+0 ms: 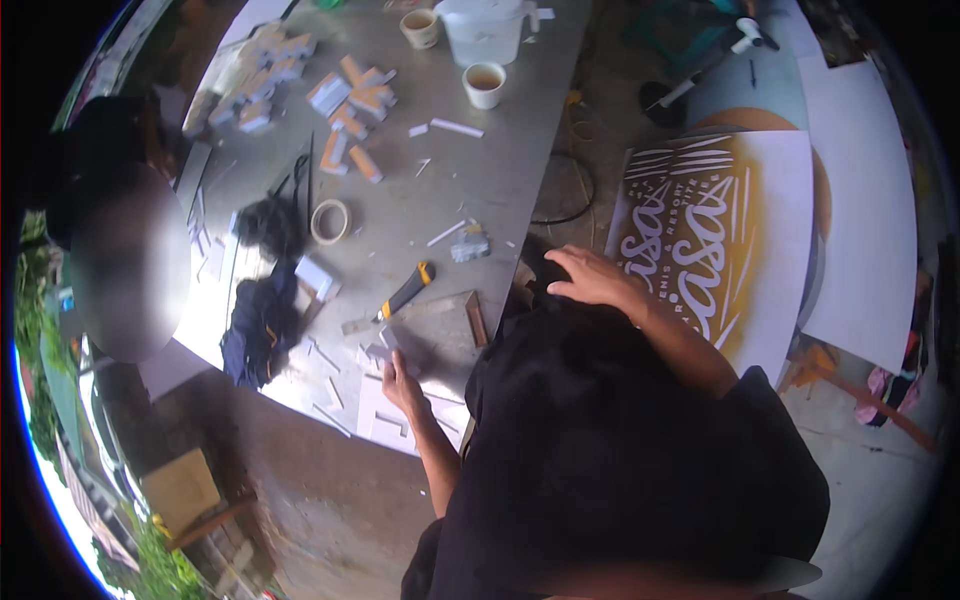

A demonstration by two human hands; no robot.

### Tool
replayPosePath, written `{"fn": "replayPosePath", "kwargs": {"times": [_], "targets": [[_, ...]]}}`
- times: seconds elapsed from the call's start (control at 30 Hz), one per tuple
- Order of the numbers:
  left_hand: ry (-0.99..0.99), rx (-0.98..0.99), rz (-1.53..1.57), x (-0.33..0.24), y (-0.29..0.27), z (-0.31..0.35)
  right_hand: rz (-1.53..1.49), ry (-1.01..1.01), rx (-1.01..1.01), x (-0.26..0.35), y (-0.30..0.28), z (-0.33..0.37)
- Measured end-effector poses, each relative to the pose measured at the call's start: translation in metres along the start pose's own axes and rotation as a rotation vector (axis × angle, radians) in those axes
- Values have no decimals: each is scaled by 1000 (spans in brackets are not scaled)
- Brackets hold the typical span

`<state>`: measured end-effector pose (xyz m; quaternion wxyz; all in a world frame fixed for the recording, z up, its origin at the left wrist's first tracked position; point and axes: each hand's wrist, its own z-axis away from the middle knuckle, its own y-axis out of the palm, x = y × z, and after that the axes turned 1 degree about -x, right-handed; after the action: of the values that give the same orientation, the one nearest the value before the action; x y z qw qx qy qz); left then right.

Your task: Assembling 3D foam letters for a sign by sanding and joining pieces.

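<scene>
The small white piece lies on the grey metal table, just below the utility knife, which I take here as the landmark. The left hand comes from the lower side and closes its fingers around this piece, at the near edge of the table. The knife, with yellow and black handle, lies tilted and is not touched by any hand. To the right of the knife there is a short brown wooden block, and above-right of it a small grey crumpled thing. Up-left from the knife lies a roll of tape, and to the left of the knife a dark blue cloth hangs over the table edge. Far above the knife stand two cups and a translucent plastic jug, and also a group of white and orange foam blocks. Thin white strips are scattered below-left of the knife.

The right hand is well to the right of the knife, beyond the table edge. It rests flat on black fabric with fingers spread open, holding nothing. Further right lies a white and brown sign board on the floor. Another person is far left of the knife.
</scene>
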<state>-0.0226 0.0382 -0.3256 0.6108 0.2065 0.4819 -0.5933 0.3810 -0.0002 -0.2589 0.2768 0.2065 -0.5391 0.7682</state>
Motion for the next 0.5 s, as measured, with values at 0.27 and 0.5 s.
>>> {"fn": "replayPosePath", "kwargs": {"times": [0.27,0.5], "targets": [[73,-47,39,6,-10,2,48,62,-13,-5,25,18],[8,-39,-15,10,-20,-5,68,130,69,-2,11,14]]}}
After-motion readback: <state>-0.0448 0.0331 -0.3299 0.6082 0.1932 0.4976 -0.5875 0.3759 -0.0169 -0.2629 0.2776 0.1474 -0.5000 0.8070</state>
